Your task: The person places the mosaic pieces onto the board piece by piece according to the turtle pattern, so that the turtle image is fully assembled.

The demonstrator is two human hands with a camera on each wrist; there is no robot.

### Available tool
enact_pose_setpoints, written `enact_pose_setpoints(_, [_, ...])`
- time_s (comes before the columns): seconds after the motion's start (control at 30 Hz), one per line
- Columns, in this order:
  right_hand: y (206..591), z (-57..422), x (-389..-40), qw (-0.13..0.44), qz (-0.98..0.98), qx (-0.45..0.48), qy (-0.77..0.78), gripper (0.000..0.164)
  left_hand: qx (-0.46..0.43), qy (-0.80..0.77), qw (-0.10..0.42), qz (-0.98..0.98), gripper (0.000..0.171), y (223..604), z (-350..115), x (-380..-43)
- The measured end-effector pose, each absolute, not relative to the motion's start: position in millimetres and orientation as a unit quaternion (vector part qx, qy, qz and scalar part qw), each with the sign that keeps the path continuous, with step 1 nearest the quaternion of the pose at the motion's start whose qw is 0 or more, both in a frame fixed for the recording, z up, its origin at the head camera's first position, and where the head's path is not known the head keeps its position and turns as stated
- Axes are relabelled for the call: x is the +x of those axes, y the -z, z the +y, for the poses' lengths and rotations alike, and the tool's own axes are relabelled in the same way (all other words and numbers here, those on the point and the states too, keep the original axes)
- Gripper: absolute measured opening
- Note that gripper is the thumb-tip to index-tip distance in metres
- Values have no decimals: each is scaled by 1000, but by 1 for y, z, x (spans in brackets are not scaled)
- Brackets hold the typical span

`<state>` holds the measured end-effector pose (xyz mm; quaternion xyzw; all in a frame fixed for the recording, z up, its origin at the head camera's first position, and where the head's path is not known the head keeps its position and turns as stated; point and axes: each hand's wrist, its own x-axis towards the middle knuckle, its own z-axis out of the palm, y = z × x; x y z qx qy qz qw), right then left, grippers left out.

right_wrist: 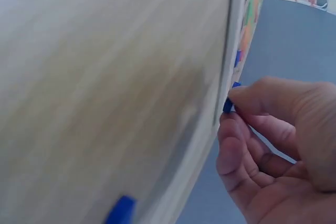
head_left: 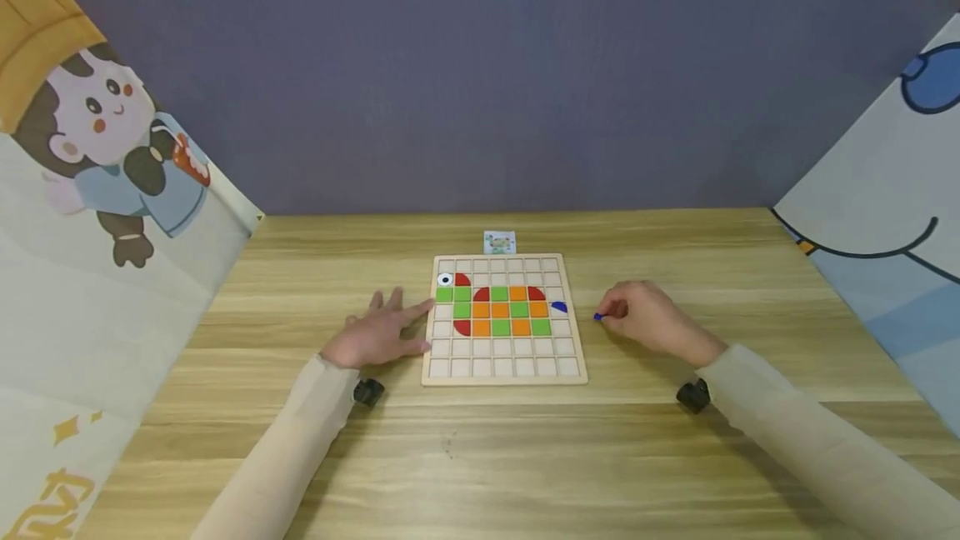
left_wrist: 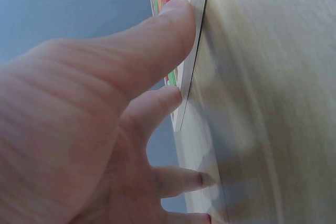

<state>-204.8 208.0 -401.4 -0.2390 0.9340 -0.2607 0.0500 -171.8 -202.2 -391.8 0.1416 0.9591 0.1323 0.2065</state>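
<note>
A square wooden grid board (head_left: 505, 378) lies on the table, with green, orange and red tiles (head_left: 500, 311) forming a figure. A white eye piece (head_left: 445, 279) is at its upper left, and a blue piece (head_left: 558, 307) sits in the right columns. My left hand (head_left: 378, 336) has its fingers spread, thumb and index fingertips at the board's left edge. To the right of the board, my right hand (head_left: 651, 319) pinches a small blue piece (right_wrist: 229, 104) between thumb and fingers. Another blue piece (right_wrist: 121, 211) shows at the bottom of the right wrist view, partly cut off.
A small picture card (head_left: 499, 242) lies just behind the board. The wooden table (head_left: 480, 457) meets a dark grey-blue panel (head_left: 480, 90) at the back. Walls with cartoon prints stand at left and right. Each wrist wears a small black device (head_left: 693, 396).
</note>
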Motion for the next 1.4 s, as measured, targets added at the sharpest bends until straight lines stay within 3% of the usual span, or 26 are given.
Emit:
enact_pose_setpoints(0.37, [388,169,-204,4,917,-277,287,8,146,-133,206,958,74,393,-203,-172])
enact_pose_setpoints(0.97, [391,59,-185,112,875,-387,267,8,141,-128,205,960,74,392,-200,-174])
enact_pose_setpoints(1.4, [391,45,-181,121,885,-368,257,9,138,-129,202,961,74,393,-200,-173])
